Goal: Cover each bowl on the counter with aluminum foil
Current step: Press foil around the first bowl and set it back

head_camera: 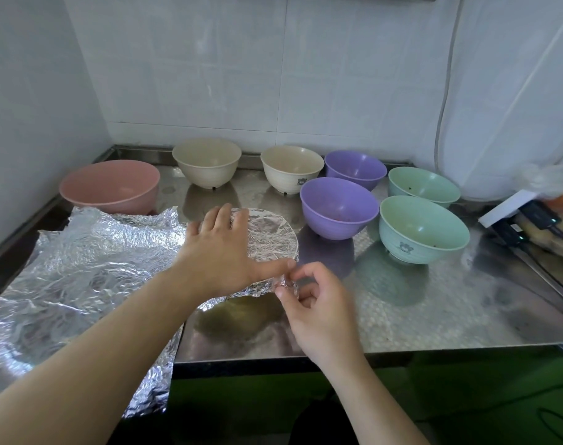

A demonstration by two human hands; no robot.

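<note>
At tabletop centre, left hand (222,252) presses flat, steadying the foil (270,239) on the bowl, while right hand (312,303) fingers (285,295) pinch its five-o'clock edge, evidently crimping.

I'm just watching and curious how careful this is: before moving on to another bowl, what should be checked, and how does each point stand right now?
1. Foil lies flat over the foil-covered bowl: ok.
2. Left hand steadies the top: ok.
3. Right hand pinches the foil edge at the near rim: ok.
4. Edge tucked down all round: cannot tell, the hands hide part.
5. Spare foil sheet within reach: ok.
6. Other bowls covered: not ok; pink bowl and six more are open.
</note>
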